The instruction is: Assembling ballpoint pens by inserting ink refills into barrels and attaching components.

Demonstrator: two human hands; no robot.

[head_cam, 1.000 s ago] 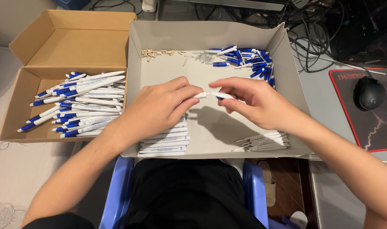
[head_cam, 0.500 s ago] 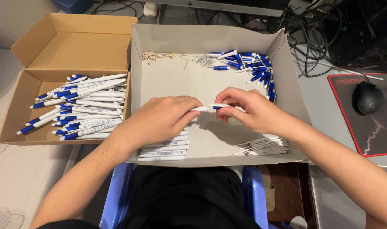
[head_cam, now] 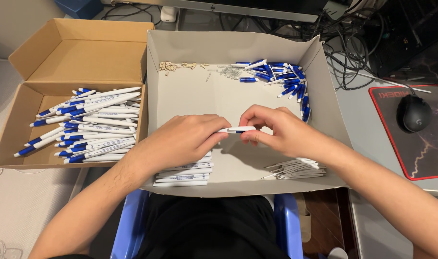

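Both hands meet over the middle of a grey cardboard tray (head_cam: 324,110). My left hand (head_cam: 185,141) and my right hand (head_cam: 276,129) pinch the two ends of a white pen (head_cam: 240,129) held level between them. Below my left hand lies a stack of white pen barrels (head_cam: 183,175). A bundle of thin pen refills (head_cam: 298,169) rests near my right wrist. Blue pen parts (head_cam: 281,76) are heaped in the tray's far right corner, with small springs (head_cam: 226,72) and tan pieces (head_cam: 178,66) along the far wall.
A brown cardboard box (head_cam: 80,52) at the left holds several finished white and blue pens (head_cam: 87,124). A black mouse (head_cam: 416,113) sits on a dark mat (head_cam: 420,153) at the right. Cables (head_cam: 353,52) run behind the tray. A blue chair (head_cam: 128,225) is under me.
Both hands have stayed together over the tray, shifting slightly toward me. The pen between them now looks pressed together, with less blue showing.
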